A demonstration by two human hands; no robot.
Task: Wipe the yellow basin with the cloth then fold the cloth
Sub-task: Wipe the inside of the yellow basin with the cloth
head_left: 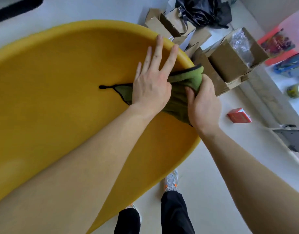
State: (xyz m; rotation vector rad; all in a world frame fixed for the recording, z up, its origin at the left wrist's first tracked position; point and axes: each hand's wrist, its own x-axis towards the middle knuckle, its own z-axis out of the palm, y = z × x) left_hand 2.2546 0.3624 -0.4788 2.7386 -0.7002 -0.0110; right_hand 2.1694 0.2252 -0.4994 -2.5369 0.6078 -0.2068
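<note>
A large yellow basin [61, 102] fills the left and middle of the head view. A green cloth [180, 93] with black edging lies inside it against the right rim, one corner poking out to the left with a black loop. My left hand [152, 81] presses flat on the cloth, fingers spread and reaching up to the rim. My right hand [202, 102] grips the cloth's bunched right end at the rim, thumb on top.
Several cardboard boxes [229, 61] crowd the floor just beyond the basin's right rim, with a black bag [204, 10] behind them. A small red box [239, 115] lies on the floor at right. My feet [170, 183] stand below the basin's near edge.
</note>
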